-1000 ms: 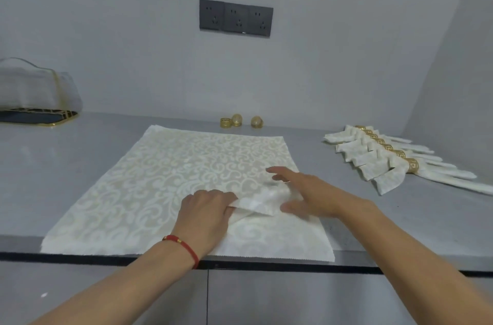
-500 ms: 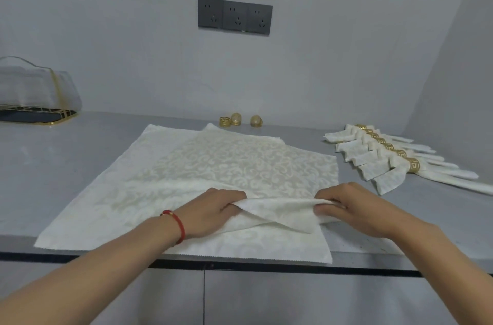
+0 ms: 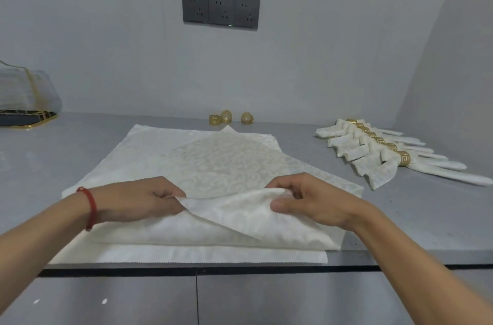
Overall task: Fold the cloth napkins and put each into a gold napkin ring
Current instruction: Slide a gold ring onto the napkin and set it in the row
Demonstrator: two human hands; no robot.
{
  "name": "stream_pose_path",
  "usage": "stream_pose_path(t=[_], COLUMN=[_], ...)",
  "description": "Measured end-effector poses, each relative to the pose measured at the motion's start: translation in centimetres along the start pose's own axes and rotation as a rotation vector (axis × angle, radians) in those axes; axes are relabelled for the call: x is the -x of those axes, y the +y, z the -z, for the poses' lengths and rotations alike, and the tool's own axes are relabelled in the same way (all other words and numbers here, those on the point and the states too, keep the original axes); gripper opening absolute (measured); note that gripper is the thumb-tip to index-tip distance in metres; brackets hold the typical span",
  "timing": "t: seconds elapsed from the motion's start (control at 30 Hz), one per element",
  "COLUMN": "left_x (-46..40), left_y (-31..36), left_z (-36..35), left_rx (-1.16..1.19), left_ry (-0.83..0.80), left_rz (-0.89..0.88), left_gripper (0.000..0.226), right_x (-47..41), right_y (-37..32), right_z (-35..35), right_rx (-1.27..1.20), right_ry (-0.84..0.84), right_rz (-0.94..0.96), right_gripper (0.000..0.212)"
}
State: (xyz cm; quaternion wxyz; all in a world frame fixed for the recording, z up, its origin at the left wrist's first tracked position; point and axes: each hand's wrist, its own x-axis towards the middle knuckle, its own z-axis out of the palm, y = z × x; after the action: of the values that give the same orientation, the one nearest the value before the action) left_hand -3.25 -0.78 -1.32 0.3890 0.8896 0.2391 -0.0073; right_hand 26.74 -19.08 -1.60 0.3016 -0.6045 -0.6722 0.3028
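A cream patterned cloth napkin (image 3: 229, 164) lies turned at an angle on top of another flat napkin (image 3: 138, 154) on the grey counter. My left hand (image 3: 144, 199) and my right hand (image 3: 306, 199) each pinch its raised near fold, whose pointed corner hangs toward me. Three loose gold napkin rings (image 3: 229, 117) stand by the back wall. At the right lies a row of several folded napkins in gold rings (image 3: 384, 154).
The counter's front edge (image 3: 240, 267) runs just under the lower napkin. A clear cover on a gold-trimmed dark tray (image 3: 24, 100) sits at the far left. A dark triple socket (image 3: 221, 9) is on the wall.
Both hands took hold of the top napkin's near part and lifted it into a fold. The top napkin has turned and slid rightward over the lower one.
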Motion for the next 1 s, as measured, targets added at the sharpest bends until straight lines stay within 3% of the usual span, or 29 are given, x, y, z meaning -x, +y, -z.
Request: stream_pose_path(t=[0.1,0.2,0.3,0.43,0.6,0.7,0.77,0.9,1.0], left_x=[-0.7,-3.2,-6.7,-12.5,-20.9,-24.6,-26.8,-29.2,-29.9], left_y=[0.2,-0.1,-1.1,-2.9,-5.0,-5.9,-6.9,-8.4,-8.4], left_z=[1.0,1.0,1.7,3.8,6.7,8.2,8.8,8.5,7.8], left_rx=[-0.008,-0.005,-0.038,-0.178,-0.532,-0.629,-0.709,-0.716,-0.731], left_ry=[0.01,0.308,0.542,0.625,0.651,0.643,0.631,0.631,0.738], left_rz=[0.032,-0.005,0.058,0.147,0.286,0.319,0.344,0.431,0.302], left_gripper=[0.029,0.013,0.021,0.028,0.025,0.018,0.015,0.021,0.033], right_x=[-2.4,-6.5,-11.6,-17.5,-23.2,-24.8,-25.6,-26.0,-26.1], right_y=[0.1,1.1,3.1,5.3,7.9,8.5,9.0,10.6,11.5], right_z=[-0.3,-0.3,0.2,1.3,3.4,3.4,3.0,1.7,1.3], right_rx=[-0.027,0.056,0.229,0.462,0.627,0.808,0.849,0.717,0.742], right_ry=[0.048,0.13,0.235,0.354,0.549,0.655,0.616,0.354,0.25], right_rz=[-0.023,-0.094,-0.178,-0.324,-0.45,-0.341,-0.242,-0.152,-0.153], right_gripper=[0.034,0.045,0.054,0.061,0.053,0.029,0.023,0.03,0.039])
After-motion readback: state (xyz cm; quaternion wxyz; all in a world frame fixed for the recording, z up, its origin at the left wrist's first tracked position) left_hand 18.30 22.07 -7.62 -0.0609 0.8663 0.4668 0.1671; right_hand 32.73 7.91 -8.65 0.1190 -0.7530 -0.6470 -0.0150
